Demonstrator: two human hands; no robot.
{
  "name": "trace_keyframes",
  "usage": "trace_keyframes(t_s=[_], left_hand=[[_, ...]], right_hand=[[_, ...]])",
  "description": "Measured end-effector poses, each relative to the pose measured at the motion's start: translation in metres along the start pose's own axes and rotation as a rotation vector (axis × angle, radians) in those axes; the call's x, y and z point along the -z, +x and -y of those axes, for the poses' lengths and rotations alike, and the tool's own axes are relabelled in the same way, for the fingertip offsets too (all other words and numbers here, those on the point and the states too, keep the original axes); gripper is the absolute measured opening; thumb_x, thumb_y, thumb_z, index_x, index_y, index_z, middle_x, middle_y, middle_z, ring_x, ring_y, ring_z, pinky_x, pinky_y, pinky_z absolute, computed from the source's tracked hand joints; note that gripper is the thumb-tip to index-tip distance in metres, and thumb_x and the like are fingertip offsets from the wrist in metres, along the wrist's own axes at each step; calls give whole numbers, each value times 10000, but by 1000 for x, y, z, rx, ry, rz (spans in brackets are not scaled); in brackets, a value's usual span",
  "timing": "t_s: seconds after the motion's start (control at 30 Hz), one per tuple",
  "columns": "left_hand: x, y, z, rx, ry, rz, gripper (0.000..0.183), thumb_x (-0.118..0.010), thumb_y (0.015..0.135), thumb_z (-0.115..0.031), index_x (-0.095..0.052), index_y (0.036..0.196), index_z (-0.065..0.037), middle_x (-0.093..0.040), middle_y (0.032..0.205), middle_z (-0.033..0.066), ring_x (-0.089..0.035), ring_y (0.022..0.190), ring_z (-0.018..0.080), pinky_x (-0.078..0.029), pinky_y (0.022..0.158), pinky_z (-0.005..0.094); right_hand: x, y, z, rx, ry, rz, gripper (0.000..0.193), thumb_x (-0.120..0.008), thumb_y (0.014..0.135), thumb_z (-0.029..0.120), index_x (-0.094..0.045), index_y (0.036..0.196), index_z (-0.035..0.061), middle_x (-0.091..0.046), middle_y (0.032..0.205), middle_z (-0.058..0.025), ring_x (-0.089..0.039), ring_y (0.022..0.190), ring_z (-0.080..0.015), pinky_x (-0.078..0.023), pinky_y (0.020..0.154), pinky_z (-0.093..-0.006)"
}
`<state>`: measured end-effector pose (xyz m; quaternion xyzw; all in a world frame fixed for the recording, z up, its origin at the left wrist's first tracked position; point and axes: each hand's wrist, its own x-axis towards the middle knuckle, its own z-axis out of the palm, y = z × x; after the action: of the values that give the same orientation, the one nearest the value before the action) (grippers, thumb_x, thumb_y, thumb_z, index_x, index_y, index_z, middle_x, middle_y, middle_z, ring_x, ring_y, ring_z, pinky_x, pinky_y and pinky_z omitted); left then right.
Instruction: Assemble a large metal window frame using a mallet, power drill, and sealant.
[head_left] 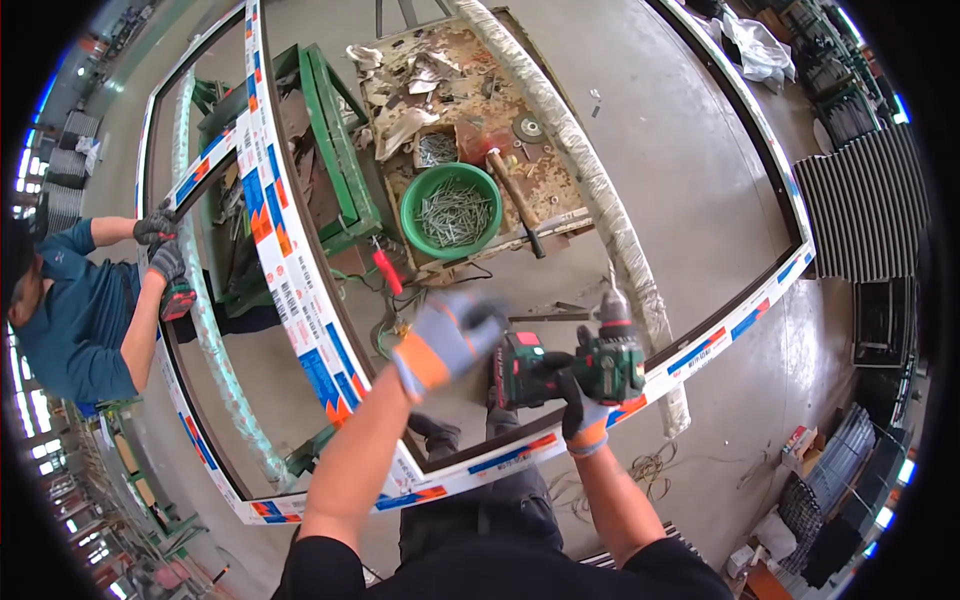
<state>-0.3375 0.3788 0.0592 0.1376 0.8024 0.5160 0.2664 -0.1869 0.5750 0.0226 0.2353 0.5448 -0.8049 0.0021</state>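
Note:
My right hand (584,412), in a grey and orange work glove with dark fingers, is wrapped round the handle of a green and black cordless drill (618,362). The drill's bit points away from me, and its battery faces left. My left hand (445,345), gloved alike, is smeared by motion to the left of the drill; its fingers cannot be made out. Both hands are above a large window frame (295,285) covered in white film with blue and orange print. Beyond them a green bowl (408,212) holds many screws (452,212).
A film-wrapped bar (590,165) and a teal-patterned bar (210,335) run under the frame. A worn worktable (555,110) bears a hammer (515,200), scraps and a disc (527,127). At left a co-worker (80,310) holds another drill (177,300). Corrugated panels (865,205) stand right.

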Motion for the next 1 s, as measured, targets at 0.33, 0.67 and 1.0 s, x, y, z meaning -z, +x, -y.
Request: trace_keyframes(t_s=[0.33,0.67,1.0], left_hand=[[-10,250,225,209,1015,-257,349,-575,887,-332,-656,1172,-148,-648,1220,140,-609,1121,308,-450,973,431],[-9,288,238,46,1239,-152,251,-484,884,-184,-686,1019,-124,-634,1120,171,-605,1087,318,-490,859,454],[-4,115,116,-348,527,-702,211,-604,913,-225,-629,1054,-71,-681,940,119,-656,851,326,-516,761,442]], right_hand=[[34,4,-24,-139,315,-1,817,-703,809,117,-256,1484,15,-648,1021,-112,-627,1046,-263,-451,1017,-424],[39,6,-23,-171,-14,121,809,-765,771,128,-305,1421,-15,-665,969,-80,-654,923,-200,-489,978,-391],[88,15,-56,234,-481,42,692,-708,776,62,-390,1378,-62,-586,981,-59,-593,867,-158,-494,863,-289]])
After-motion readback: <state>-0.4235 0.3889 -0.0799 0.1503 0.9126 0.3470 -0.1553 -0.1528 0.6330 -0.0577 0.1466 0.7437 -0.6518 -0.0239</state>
